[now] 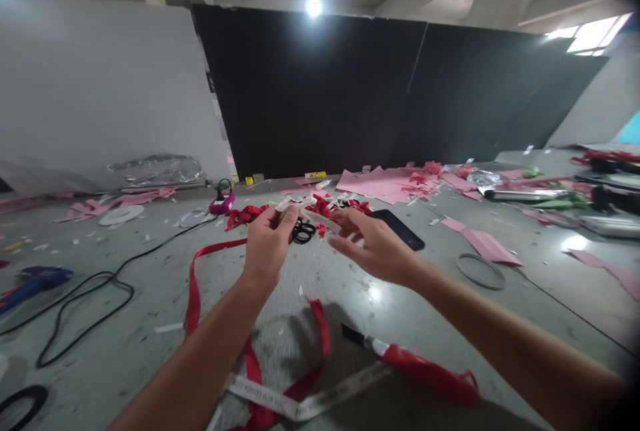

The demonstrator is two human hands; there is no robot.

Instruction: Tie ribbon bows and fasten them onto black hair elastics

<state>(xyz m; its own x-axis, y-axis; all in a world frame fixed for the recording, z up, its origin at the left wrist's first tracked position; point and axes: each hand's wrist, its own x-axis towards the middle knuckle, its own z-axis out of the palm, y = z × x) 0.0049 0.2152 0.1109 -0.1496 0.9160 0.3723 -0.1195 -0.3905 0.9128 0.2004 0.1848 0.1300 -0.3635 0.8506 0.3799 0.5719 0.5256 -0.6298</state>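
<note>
My left hand (267,244) is raised over the grey work surface (150,297) with thumb and fingers pinched on a pale strip (315,216). My right hand (373,244) holds the other end of that strip, fingers curled round it. Just beyond the hands lie black rings (303,232) and a heap of red ribbon pieces (320,207). A long red ribbon (193,284) trails below my left forearm. Near my right forearm lies a red-handled utility knife (415,367), and a white tape measure (300,404) crosses the ribbon.
Pink paper sheets (380,184) and scraps lie at the back and right. A black phone (400,227), a wire ring (481,271), a blue glue gun (35,281) with a black cable (90,304), tape rolls (120,215), and tools at far right (540,196).
</note>
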